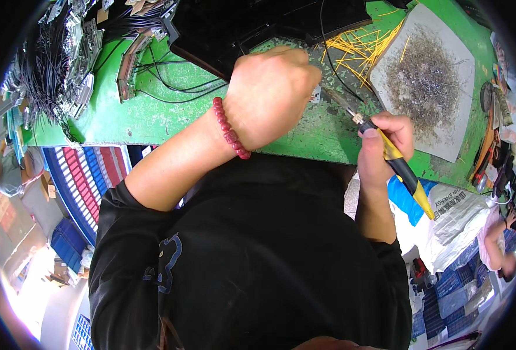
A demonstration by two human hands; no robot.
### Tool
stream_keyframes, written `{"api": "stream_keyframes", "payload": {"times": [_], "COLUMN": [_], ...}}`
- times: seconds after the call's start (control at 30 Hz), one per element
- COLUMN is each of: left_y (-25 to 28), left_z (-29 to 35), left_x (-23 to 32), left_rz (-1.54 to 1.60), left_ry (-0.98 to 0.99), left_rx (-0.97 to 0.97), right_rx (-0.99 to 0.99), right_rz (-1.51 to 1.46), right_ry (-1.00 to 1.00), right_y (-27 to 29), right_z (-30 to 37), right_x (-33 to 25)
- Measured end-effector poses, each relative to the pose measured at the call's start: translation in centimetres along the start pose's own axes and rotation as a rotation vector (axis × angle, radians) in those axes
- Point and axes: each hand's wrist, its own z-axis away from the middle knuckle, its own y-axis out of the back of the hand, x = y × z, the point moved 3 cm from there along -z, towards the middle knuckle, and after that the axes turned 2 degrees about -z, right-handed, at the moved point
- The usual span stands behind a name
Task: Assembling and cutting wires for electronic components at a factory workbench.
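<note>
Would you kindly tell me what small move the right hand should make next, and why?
Probably ease the yellow-and-black tool in the right hand slightly toward the spot beside the left hand: its slim tip points there, apparently with a small gap, and the left hand is curled by the black panel.

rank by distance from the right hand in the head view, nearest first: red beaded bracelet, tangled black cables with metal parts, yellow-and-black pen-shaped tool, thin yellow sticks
1. Yellow-and-black pen-shaped tool: held in the right hand.
2. Thin yellow sticks: above the hand, slightly left.
3. Red beaded bracelet: farther left, near mid-picture.
4. Tangled black cables with metal parts: far upper left.
</note>
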Motion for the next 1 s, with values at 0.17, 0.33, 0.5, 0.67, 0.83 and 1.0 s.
{"api": "stream_keyframes", "payload": {"times": [0.17, 0.33, 0.5, 0.67, 0.83, 1.0], "left_y": [0.0, 0.1, -0.1, -0.1, 0.1, 0.1], "left_z": [-0.1, -0.1, 0.0, -0.1, -0.1, 0.1], "left_x": [0.0, 0.0, -0.1, 0.0, 0.1, 0.0], "left_rz": [0.010, 0.018, -0.007, -0.001, 0.003, 0.053], "left_ry": [0.004, 0.004, 0.005, 0.007, 0.003, 0.040], "left_rx": [0.010, 0.013, -0.003, -0.002, -0.010, 0.007], "right_rx": [-0.033, -0.048, -0.008, 0.022, 0.056, -0.065], "right_rz": [0.030, 0.066, 0.011, -0.063, -0.053, -0.009], "right_ry": [-0.059, -0.082, -0.036, 0.029, 0.076, 0.125], "right_y": [-0.4, -0.3, -0.3, 0.3, 0.2, 0.2], "right_z": [-0.3, -0.4, -0.2, 0.1, 0.2, 0.2], "right_x": [-0.2, -0.2, 0.1, 0.1, -0.4, -1.9]}}
